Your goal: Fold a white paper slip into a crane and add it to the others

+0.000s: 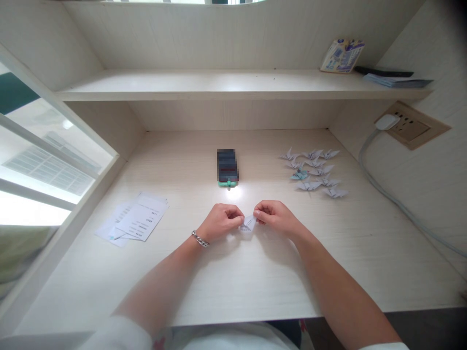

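While both hands (pixel 223 221) pinch the folded paper (pixel 248 224), its gripped corners are hidden | phone screen (pixel 227 165) pixelated | paper cranes (pixel 320 171) overlapping

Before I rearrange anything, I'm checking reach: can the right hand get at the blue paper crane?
Probably yes: bare desk lies between the right hand and the blue paper crane, though white cranes sit close by and that hand is pinching folded paper.

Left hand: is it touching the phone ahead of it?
Apart: the head view shows brightly lit tabletop between the left hand and the phone.
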A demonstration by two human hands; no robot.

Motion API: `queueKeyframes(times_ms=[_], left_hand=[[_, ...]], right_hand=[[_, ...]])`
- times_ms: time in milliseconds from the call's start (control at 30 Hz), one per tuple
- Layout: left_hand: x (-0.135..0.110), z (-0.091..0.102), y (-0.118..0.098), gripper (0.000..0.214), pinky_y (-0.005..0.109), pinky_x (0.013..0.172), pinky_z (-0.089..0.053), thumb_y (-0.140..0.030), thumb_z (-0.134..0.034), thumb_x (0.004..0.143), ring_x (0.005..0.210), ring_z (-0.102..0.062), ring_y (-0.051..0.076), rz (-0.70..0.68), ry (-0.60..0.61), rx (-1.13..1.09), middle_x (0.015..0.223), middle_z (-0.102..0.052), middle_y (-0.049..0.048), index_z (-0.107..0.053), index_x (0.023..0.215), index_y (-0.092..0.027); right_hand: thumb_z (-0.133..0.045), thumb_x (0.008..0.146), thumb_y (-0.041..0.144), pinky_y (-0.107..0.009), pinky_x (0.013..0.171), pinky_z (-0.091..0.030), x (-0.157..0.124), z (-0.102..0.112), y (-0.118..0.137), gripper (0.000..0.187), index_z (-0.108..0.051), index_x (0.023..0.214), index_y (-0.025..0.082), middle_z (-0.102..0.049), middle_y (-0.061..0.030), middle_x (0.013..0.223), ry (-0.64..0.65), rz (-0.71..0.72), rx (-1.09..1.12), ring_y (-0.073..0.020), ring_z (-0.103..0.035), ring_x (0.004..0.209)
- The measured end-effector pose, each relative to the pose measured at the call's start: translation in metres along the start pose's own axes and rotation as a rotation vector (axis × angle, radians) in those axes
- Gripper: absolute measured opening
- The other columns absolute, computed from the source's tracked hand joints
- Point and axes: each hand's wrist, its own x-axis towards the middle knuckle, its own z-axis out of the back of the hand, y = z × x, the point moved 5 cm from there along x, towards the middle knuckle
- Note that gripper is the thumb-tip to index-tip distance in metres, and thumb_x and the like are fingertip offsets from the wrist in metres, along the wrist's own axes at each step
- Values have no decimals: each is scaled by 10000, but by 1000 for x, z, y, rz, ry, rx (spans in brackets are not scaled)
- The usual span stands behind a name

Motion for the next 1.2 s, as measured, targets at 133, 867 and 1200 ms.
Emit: queueKeyframes(times_ms=[133,867,1200], left_hand=[[-2,1,2,176,191,475,-351,-194,-495,710,510,-482,88,13,21,-10,567,-605,5,-657,665,-140],[-1,3,10,148,189,483,-353,-226,-508,757,536,-481,85,7,-15,24,620,-603,-1,-632,724,-152],[0,-6,2,185,196,547,-405,-261,-494,789,619,-540,102,-19,-19,10,716,-651,22,-641,768,-151]], right_hand=[[-523,751,286,-241,544,-398,0,2,0,158,-604,704,159,-594,-9,617,-1,-6,41,-129,-521,569],[-518,761,307,-232,514,-364,3,12,-5,177,-592,705,156,-562,5,580,-103,-6,25,-118,-489,539],[-503,773,272,-232,545,-363,3,-18,8,159,-622,729,176,-614,-6,643,-64,99,-165,-125,-521,589]])
